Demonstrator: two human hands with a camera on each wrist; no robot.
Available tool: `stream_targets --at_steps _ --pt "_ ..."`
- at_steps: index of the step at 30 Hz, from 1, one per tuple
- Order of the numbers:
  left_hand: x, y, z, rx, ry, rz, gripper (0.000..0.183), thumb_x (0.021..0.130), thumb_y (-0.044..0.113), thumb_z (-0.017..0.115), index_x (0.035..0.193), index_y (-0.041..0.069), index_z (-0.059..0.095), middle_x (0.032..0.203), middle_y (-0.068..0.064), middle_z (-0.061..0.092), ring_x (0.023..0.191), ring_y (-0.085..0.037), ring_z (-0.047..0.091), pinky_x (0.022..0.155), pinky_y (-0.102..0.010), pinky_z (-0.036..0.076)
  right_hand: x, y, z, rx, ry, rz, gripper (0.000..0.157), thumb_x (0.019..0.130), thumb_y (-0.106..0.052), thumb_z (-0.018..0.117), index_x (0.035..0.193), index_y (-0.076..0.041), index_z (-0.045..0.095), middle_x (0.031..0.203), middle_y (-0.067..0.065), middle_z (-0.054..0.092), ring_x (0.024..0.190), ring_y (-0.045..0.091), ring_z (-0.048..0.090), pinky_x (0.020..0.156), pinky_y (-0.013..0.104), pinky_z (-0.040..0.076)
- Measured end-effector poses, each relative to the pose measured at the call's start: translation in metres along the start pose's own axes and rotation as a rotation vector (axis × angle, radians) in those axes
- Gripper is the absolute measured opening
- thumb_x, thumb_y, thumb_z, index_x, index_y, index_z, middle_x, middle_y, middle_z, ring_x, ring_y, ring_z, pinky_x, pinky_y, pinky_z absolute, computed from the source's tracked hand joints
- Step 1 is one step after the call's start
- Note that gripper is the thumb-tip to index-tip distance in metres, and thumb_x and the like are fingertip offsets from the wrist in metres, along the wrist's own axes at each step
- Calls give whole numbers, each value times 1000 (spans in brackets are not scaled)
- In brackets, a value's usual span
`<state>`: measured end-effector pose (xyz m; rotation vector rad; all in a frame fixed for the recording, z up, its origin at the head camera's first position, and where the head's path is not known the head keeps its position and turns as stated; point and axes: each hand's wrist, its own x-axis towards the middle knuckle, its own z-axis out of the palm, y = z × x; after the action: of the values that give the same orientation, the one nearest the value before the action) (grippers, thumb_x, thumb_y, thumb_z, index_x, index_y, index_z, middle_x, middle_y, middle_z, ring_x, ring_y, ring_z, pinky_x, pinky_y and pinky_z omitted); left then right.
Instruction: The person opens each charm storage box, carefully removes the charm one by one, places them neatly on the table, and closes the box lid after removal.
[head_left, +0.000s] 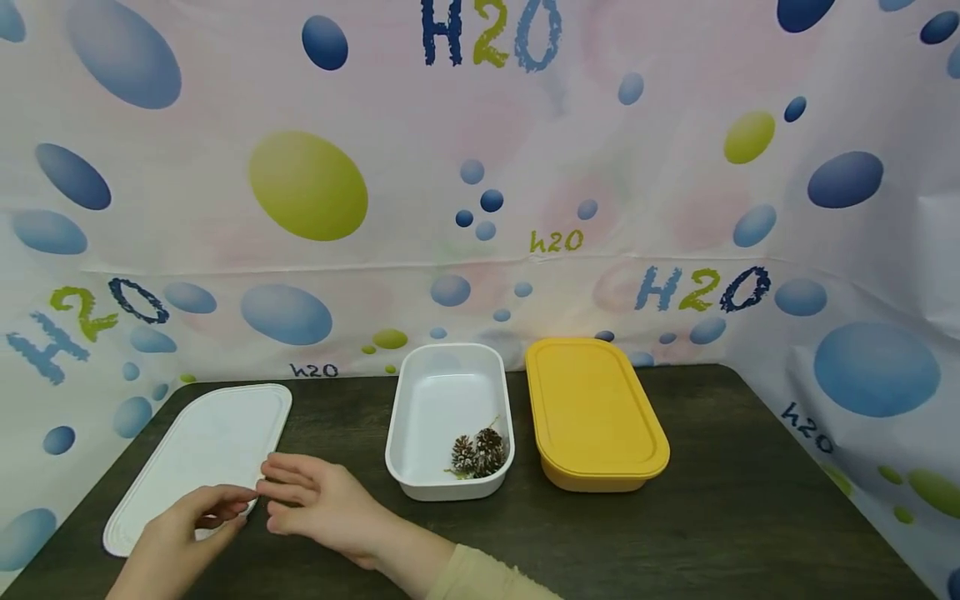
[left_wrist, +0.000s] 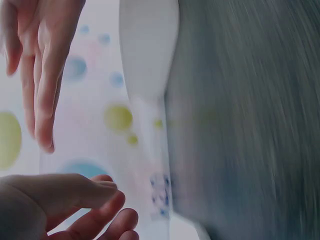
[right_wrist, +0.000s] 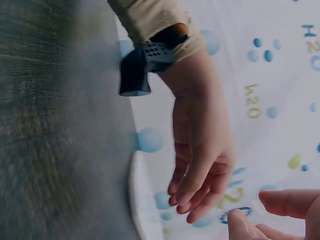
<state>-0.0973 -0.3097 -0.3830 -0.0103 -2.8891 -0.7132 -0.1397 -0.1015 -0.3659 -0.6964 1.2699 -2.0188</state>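
Observation:
Over the near edge of a flat white lid (head_left: 213, 450), my left hand (head_left: 183, 533) hovers with fingers loosely curled and nothing between them. My right hand (head_left: 322, 508) is beside it, palm turned inward and fingers fairly straight, holding nothing. The fingertips of both hands come close together in the head view. In the right wrist view the left hand (right_wrist: 202, 155) hangs relaxed. The left wrist view has the right hand (left_wrist: 45, 70) pointing downward. Two brown pine cones (head_left: 480, 454) with whitish tips lie in the near right corner of a white container (head_left: 450, 492).
To the right of the white container stands a yellow container (head_left: 592, 482) covered by a yellow lid (head_left: 596, 408). All rest on a dark wooden table (head_left: 720, 508). A white backdrop (head_left: 420, 117) with coloured spots and H2O lettering rises behind and along both sides.

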Motion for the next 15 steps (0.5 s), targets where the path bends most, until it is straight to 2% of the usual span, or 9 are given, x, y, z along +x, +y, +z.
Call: stream_targets --at_steps 4,9,15 --pt "-3 32 7 -107 30 19 26 83 6 74 108 6 67 101 -2 65 78 -5 59 67 -26 53 -21 -20 -12 -39 -24 -56 56 91 12 51 143 -5 40 140 6 48 125 15 49 94 26 46" --pt "-2 68 17 -244 91 78 28 85 8 72 113 9 65 101 1 63 84 -3 58 71 -25 52 -44 -38 -27 -118 -31 -116 55 93 8 51 144 -6 38 142 8 46 127 17 47 95 27 46" --pt "3 108 30 -371 137 200 32 84 4 72 114 11 63 106 3 61 91 -9 59 74 -27 53 -69 -55 -47 -215 52 -188 54 92 7 53 143 -5 40 142 13 45 128 26 45 97 30 44"
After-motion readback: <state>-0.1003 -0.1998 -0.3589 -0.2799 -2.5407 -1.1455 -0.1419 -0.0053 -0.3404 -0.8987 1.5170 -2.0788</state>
